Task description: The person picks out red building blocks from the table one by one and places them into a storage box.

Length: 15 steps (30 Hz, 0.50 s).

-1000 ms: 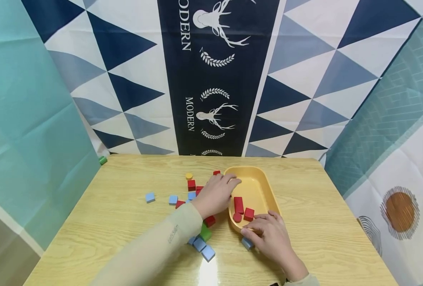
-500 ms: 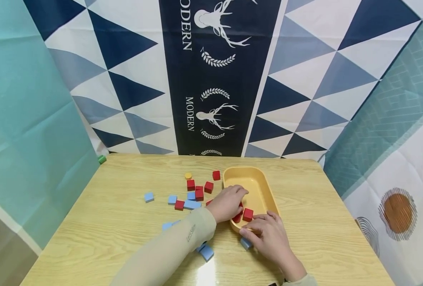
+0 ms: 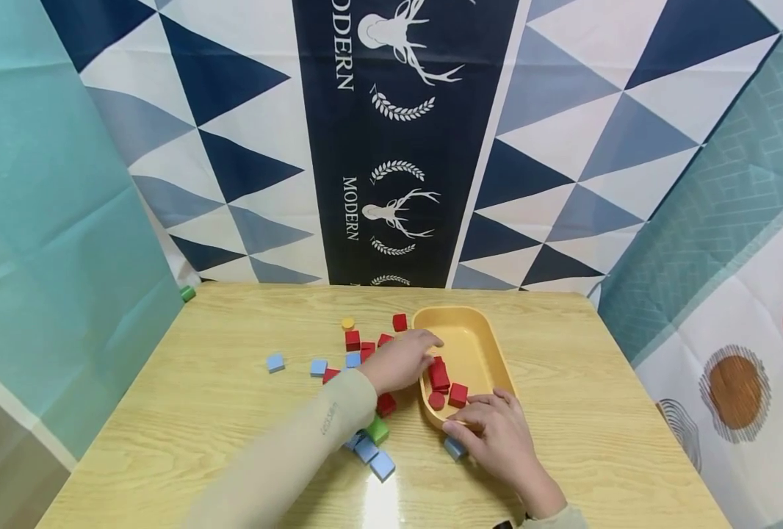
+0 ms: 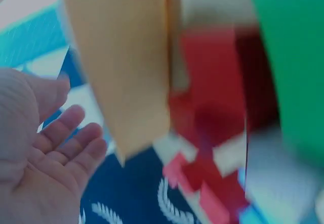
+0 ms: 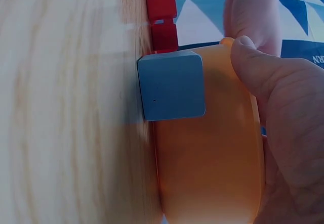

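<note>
In the head view, my left hand [image 3: 399, 360] hovers over the left rim of a yellow plastic tray [image 3: 497, 345]; nothing shows between its loosely bent fingers. The left wrist view has that hand [image 4: 55, 143] beside the blurred tray wall. My right hand [image 3: 497, 433] grips the tray's near rim, thumb outside and fingers over the edge. Inside the tray's near end lie red rectangular blocks [image 3: 438, 375], a red cube [image 3: 458, 394] and a red cylinder [image 3: 436, 401]. A blue block [image 5: 172, 85] sits against the tray's outer wall in the right wrist view.
Several red cubes [image 3: 352, 340] and blue blocks [image 3: 383, 465] are scattered left of the tray, partly behind the left forearm. A green block [image 3: 377, 430] and a yellow round piece [image 3: 348, 323] lie among them. Another green piece [image 3: 188, 294] rests at the table's far left corner.
My left hand dipped into the tray's near end and has since drawn back to its left rim. Another red block now lies with the red ones there. My right hand has stayed put.
</note>
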Each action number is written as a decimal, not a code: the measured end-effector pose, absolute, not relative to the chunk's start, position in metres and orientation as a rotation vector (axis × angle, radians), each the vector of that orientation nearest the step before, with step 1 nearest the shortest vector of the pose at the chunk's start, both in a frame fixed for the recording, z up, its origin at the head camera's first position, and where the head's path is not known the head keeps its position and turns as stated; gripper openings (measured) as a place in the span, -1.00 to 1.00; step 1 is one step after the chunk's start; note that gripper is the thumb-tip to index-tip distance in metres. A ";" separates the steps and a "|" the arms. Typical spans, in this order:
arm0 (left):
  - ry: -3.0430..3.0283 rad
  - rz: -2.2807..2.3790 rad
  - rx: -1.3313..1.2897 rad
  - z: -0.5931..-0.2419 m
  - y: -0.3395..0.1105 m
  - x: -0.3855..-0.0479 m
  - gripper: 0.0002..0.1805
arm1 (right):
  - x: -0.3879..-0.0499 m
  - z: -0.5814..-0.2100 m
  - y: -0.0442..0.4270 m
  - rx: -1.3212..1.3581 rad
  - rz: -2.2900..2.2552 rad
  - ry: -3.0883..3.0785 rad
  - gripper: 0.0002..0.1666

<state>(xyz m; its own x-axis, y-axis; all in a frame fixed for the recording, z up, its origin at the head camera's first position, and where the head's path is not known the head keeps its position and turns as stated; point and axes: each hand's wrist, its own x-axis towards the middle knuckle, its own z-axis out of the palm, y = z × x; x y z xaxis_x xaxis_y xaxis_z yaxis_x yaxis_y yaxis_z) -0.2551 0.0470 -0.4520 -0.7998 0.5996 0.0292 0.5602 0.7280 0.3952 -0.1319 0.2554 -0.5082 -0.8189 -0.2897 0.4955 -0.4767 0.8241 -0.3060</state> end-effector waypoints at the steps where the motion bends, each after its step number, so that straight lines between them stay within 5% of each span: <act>1: 2.830 0.624 0.913 -0.448 0.041 -0.258 -0.61 | -0.132 -0.508 0.256 0.570 0.590 -2.571 -0.91; 15: 2.760 0.302 0.904 -0.468 0.002 -0.255 -0.63 | -0.132 -0.507 0.255 0.563 0.595 -2.571 -0.90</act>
